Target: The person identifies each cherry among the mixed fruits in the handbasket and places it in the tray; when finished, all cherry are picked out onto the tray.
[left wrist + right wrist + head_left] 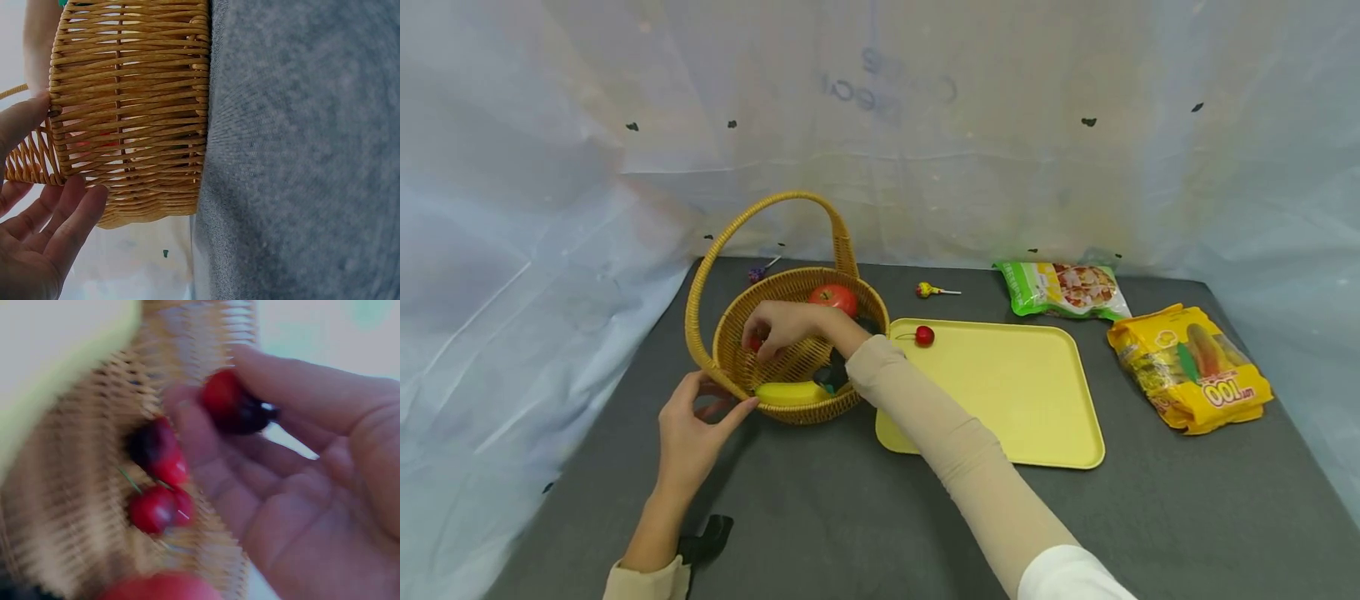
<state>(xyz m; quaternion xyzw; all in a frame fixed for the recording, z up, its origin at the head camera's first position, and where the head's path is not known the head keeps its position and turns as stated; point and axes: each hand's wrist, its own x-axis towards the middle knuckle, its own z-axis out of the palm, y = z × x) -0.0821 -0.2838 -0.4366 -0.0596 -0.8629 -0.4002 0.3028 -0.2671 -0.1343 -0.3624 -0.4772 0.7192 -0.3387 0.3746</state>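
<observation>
A wicker basket (pixel 808 412) with a tall hoop handle stands left of centre. My left hand (pixel 688 433) pinches its near left rim at the handle's base, thumb on top and fingers against the outer weave (pixel 131 125). Inside the basket, my right hand (pixel 792 323) holds a small round red and black fruit (pixel 228 403) between thumb and fingers. Below that hand in the right wrist view lie red cherries (pixel 150 509) and another red and black fruit (pixel 156 450). A banana (pixel 790 393) lies along the near wall, and a red apple (pixel 833 297) sits at the back.
Right of the basket lies a yellow tray (pixel 1000 392) bearing one cherry (pixel 924 336). Behind are a yellow lollipop (pixel 925 290) and a purple lollipop (pixel 757 273). A green food bag (pixel 1063 290) and a yellow food bag (pixel 1191 367) lie to the right.
</observation>
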